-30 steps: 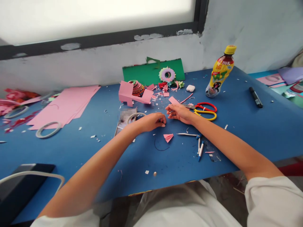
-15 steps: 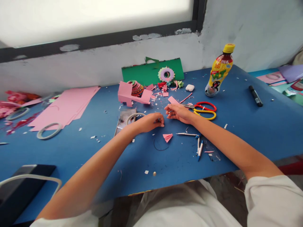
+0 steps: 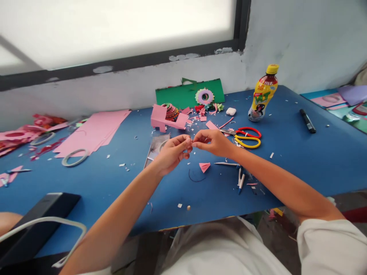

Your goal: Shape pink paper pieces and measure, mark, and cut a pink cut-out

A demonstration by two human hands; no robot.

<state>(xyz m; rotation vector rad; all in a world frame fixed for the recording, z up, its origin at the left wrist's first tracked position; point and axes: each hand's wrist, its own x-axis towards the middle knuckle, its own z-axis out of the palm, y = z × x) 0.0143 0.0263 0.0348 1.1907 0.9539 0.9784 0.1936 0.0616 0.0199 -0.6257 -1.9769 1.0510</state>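
Note:
Over the middle of the blue table, my left hand (image 3: 175, 152) and my right hand (image 3: 211, 143) meet at the fingertips. Both pinch; whatever is between them is too small to make out. Just below lies a small folded pink paper piece (image 3: 204, 167). Scissors with red and yellow handles (image 3: 247, 137) rest beyond my right wrist. A clear flat case (image 3: 155, 148) is partly covered by my left hand, along with a tape roll (image 3: 163, 145). A drawing compass (image 3: 240, 173) lies near my right forearm.
A drink bottle (image 3: 263, 93) stands at the back right, left of a black marker (image 3: 307, 121). Cut pink paper (image 3: 172, 121) and green card (image 3: 189, 94) lie at the back. Pink sheets (image 3: 94, 131), another tape roll (image 3: 75, 157) and a dark box with a white cable (image 3: 47, 214) are leftward.
My hands, apart before, have come together at the fingertips. My right hand has turned from palm-up to a pinch. The view has shifted a little.

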